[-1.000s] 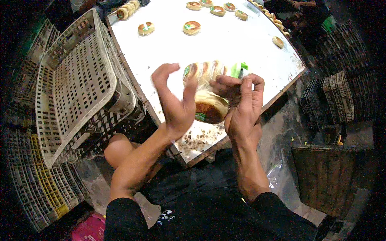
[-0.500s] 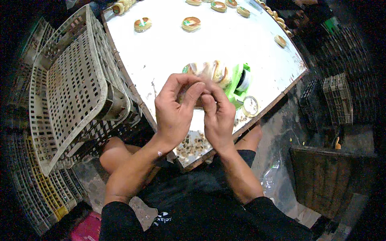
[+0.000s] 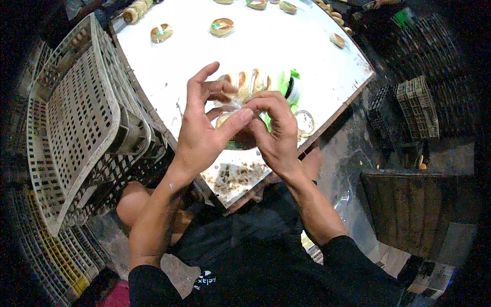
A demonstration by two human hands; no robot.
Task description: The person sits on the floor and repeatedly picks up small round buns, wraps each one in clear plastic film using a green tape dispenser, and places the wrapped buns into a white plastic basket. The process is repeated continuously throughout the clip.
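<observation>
Both my hands meet at the gathered top of a clear bag around a browned bun (image 3: 239, 145) at the white table's near corner. My left hand (image 3: 204, 123) pinches it with the thumb, its upper fingers raised and curled. My right hand (image 3: 273, 133) has fingers closed on the plastic beside that thumb; the exact grip is partly hidden. Just beyond lie several bagged buns (image 3: 258, 82) in a row, a green tape dispenser (image 3: 286, 84) and, to its right, a ring-shaped tape roll (image 3: 306, 129).
Stacked grey crates (image 3: 76, 97) line the table's left. Scattered buns (image 3: 221, 25) and more piled along edges lie on the table (image 3: 169, 61). More crates (image 3: 417, 107) and a brown panel (image 3: 404, 210) stand at right. Another person's hand (image 3: 378, 4) shows at top right.
My hands came together over the bagged bun from being apart a second ago. Since half a second ago, my left hand's upper fingers have lifted and spread. The view has shifted slightly.
</observation>
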